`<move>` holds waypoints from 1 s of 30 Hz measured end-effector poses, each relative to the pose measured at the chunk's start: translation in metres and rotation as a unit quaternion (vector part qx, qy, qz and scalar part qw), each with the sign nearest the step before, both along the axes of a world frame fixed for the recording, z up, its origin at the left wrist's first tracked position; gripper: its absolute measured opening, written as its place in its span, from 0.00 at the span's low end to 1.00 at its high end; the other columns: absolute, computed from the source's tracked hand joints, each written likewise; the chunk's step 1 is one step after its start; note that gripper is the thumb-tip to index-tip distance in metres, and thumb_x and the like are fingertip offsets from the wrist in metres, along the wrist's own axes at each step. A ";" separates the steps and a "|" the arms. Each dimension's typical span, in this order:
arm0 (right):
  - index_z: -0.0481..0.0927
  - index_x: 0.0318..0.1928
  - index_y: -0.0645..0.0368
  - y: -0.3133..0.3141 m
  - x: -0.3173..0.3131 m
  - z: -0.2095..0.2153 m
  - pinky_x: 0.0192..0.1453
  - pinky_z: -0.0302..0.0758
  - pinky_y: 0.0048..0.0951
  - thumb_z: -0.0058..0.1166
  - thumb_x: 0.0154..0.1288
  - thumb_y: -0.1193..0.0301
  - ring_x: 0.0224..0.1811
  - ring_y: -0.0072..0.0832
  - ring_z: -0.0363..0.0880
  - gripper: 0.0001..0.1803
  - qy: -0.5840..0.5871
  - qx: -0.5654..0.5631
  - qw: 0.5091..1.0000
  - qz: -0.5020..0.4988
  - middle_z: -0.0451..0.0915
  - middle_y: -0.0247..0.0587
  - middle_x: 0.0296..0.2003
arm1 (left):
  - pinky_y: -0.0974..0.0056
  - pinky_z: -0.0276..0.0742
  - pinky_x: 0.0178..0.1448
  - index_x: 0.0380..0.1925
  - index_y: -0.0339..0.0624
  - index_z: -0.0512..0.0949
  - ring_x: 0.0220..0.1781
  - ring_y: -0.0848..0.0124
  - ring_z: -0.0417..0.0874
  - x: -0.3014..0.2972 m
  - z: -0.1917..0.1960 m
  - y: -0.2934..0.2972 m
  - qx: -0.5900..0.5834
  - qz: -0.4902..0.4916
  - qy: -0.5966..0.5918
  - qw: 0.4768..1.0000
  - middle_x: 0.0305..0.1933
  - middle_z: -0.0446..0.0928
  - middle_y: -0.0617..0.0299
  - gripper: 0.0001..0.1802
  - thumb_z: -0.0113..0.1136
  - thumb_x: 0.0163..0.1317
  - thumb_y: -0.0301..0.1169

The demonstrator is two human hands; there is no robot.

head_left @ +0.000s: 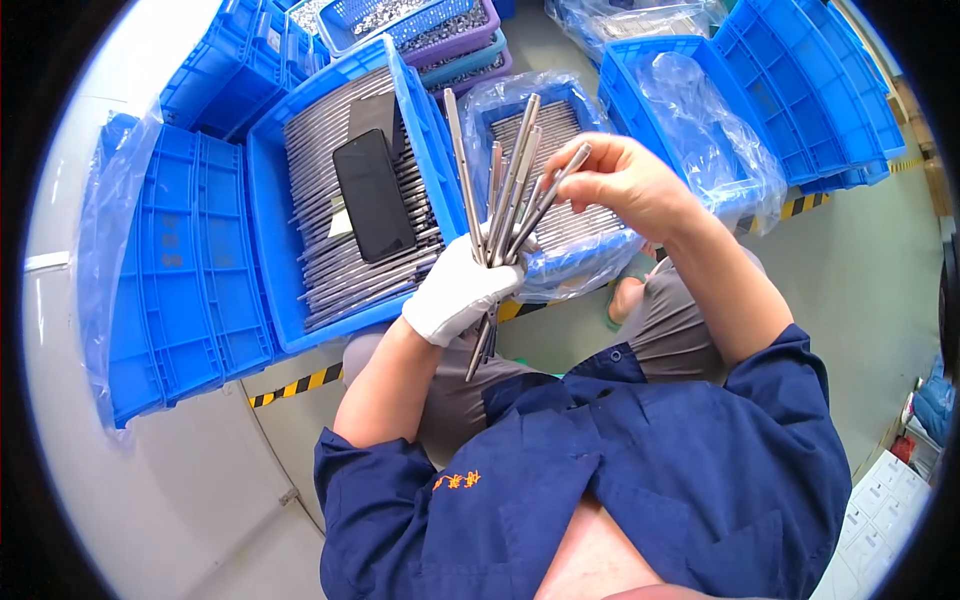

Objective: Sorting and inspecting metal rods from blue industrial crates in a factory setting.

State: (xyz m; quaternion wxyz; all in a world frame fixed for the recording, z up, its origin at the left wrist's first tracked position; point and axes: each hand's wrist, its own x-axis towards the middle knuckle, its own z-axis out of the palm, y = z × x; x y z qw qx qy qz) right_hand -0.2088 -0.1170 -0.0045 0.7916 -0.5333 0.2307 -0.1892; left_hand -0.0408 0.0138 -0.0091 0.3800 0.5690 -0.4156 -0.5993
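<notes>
The gloved left hand point(463, 290) has its grip clamped around a fan of metal rods point(519, 165) beside a film-lined crate point(575, 263) of rods; the bare right hand point(628, 185) pinches one rod's upper end; a black smartphone point(374, 197) lies in the neighbouring blue crate point(265, 230)

1. A bundle of slender, silvery-grey metal rods point(515, 180) is standing roughly upright in the gloved left hand point(465, 285), upper ends fanning apart, lower ends poking out beneath the fist.
2. One long rod point(463, 165) is leaning leftward, apart from the others at its top.
3. A darker rod point(543, 210) is slanting up rightward into the bare right hand point(625, 180); its lower end is probably joining the bundle, though overlap is obscuring it.
</notes>
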 end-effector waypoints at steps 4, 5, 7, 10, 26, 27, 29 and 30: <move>0.73 0.41 0.62 0.027 0.012 -0.005 0.44 0.71 0.22 0.56 0.51 0.75 0.36 0.21 0.74 0.15 0.028 -0.014 0.999 0.026 0.77 0.36 0.34 | 0.74 0.67 0.31 0.35 0.37 0.71 0.25 0.78 0.70 -0.001 -0.001 0.000 0.007 0.017 0.054 0.998 0.26 0.69 0.65 0.16 0.55 0.42 0.26; 0.73 0.40 0.62 0.030 0.014 -0.008 0.45 0.70 0.22 0.56 0.51 0.75 0.36 0.21 0.74 0.14 0.010 -0.026 0.999 0.017 0.77 0.36 0.34 | 0.73 0.67 0.31 0.35 0.36 0.71 0.26 0.77 0.70 0.000 -0.001 0.000 0.016 0.019 0.075 0.997 0.27 0.69 0.65 0.16 0.56 0.42 0.26; 0.74 0.39 0.62 0.025 0.013 -0.007 0.41 0.70 0.20 0.53 0.53 0.75 0.35 0.18 0.72 0.11 -0.006 -0.039 0.999 -0.008 0.76 0.34 0.32 | 0.73 0.67 0.31 0.36 0.36 0.70 0.27 0.77 0.70 0.002 0.004 0.000 0.023 0.028 0.087 0.996 0.27 0.69 0.65 0.17 0.57 0.42 0.27; 0.75 0.37 0.61 -0.006 0.001 -0.003 0.35 0.68 0.17 0.52 0.55 0.72 0.28 0.15 0.71 0.10 -0.004 -0.067 0.995 -0.071 0.76 0.32 0.28 | 0.73 0.68 0.32 0.37 0.36 0.70 0.27 0.77 0.70 0.003 0.007 -0.001 0.033 0.036 0.119 0.992 0.27 0.69 0.64 0.18 0.58 0.43 0.28; 0.74 0.35 0.64 0.012 0.007 -0.011 0.26 0.70 0.15 0.51 0.57 0.66 0.22 0.17 0.71 0.12 0.042 0.174 0.981 0.072 0.73 0.33 0.24 | 0.74 0.65 0.28 0.45 0.37 0.67 0.25 0.79 0.69 0.010 0.006 -0.004 -0.068 0.173 0.218 0.958 0.34 0.72 0.61 0.21 0.52 0.47 0.20; 0.74 0.33 0.64 0.023 0.012 -0.010 0.26 0.71 0.15 0.53 0.56 0.66 0.21 0.17 0.71 0.12 0.063 0.197 0.972 0.115 0.73 0.33 0.23 | 0.75 0.65 0.27 0.45 0.37 0.67 0.25 0.79 0.69 0.008 0.006 -0.003 -0.052 0.173 0.202 0.963 0.33 0.72 0.61 0.21 0.52 0.48 0.20; 0.73 0.31 0.63 0.029 0.020 -0.018 0.25 0.71 0.15 0.54 0.55 0.67 0.21 0.16 0.72 0.11 0.036 0.250 0.957 0.144 0.73 0.34 0.22 | 0.75 0.66 0.28 0.45 0.38 0.67 0.25 0.80 0.70 0.007 0.009 -0.002 -0.016 0.163 0.174 0.971 0.31 0.72 0.63 0.20 0.53 0.48 0.22; 0.73 0.31 0.63 0.029 0.021 -0.018 0.26 0.71 0.15 0.54 0.55 0.67 0.21 0.16 0.72 0.11 0.037 0.248 0.955 0.160 0.73 0.34 0.22 | 0.75 0.67 0.29 0.45 0.38 0.67 0.26 0.80 0.70 0.005 0.008 -0.002 -0.007 0.163 0.181 0.970 0.32 0.72 0.63 0.20 0.54 0.48 0.22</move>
